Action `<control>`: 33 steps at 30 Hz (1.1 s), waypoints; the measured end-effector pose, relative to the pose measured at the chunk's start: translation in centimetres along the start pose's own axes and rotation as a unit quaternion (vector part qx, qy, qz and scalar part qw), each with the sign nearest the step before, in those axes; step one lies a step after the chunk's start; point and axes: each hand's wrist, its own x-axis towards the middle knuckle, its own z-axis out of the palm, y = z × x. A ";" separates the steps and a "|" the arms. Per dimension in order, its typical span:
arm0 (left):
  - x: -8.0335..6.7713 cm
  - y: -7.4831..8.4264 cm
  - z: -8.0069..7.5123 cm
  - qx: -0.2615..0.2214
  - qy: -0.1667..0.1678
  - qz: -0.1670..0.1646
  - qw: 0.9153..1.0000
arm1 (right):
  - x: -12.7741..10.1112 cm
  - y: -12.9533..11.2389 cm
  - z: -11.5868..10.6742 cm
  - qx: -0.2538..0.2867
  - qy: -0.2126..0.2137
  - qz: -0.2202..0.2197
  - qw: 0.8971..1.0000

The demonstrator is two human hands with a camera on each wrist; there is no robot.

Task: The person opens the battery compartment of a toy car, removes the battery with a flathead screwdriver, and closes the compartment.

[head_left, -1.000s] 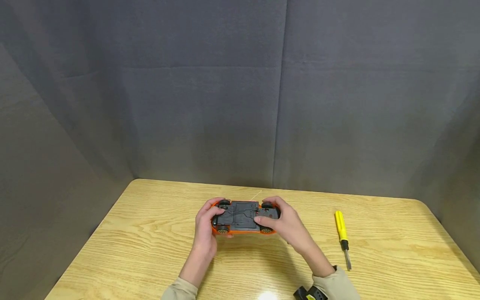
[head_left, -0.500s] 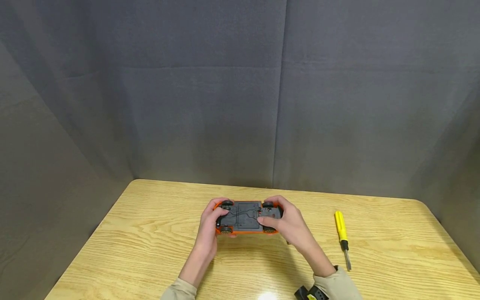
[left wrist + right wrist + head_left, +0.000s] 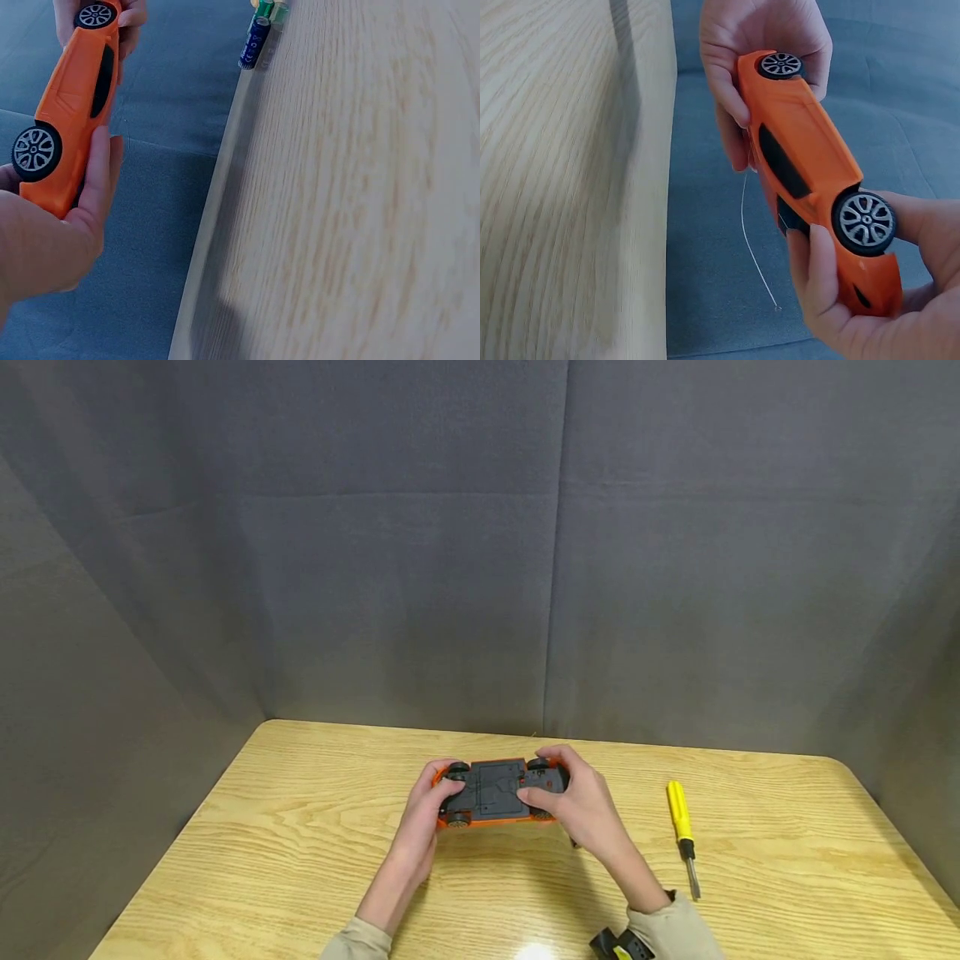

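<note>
An orange toy car (image 3: 501, 789) is held upside down above the table, its black underside facing up. My left hand (image 3: 422, 810) grips the car's left end, thumb on the underside near a wheel. At the opposite end my right hand (image 3: 585, 802) holds it, the thumb pressed on the underside and the fingers round the far edge. In the right wrist view the car (image 3: 802, 142) shows its side with two spoked wheels and dark windows. A thin pale wire (image 3: 748, 236) hangs down from it.
A yellow-handled screwdriver (image 3: 682, 827) lies on the wooden table (image 3: 300, 835) to the right. Small blue and green cylinders, like batteries (image 3: 255, 41), lie near the table's edge in the left wrist view. A grey curtain (image 3: 405, 568) stands behind and at the sides.
Both hands have shifted slightly to the right with the car, which has tilted a little. The grip of each hand stays about the same.
</note>
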 end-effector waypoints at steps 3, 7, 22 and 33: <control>0.1 -0.1 0.2 -0.014 -0.005 -0.004 1.000 | 0.0 0.1 0.0 0.008 0.012 -0.005 1.000; 0.2 -0.2 0.3 -0.041 -0.008 -0.002 0.999 | 0.2 0.2 0.2 0.015 0.036 -0.002 0.999; 0.3 -0.3 0.3 -0.060 0.001 0.011 0.998 | 0.4 0.6 0.1 0.045 0.008 0.016 0.999; 0.1 0.2 0.6 -0.091 0.020 0.023 0.995 | 0.8 1.1 0.4 0.115 0.038 0.050 0.991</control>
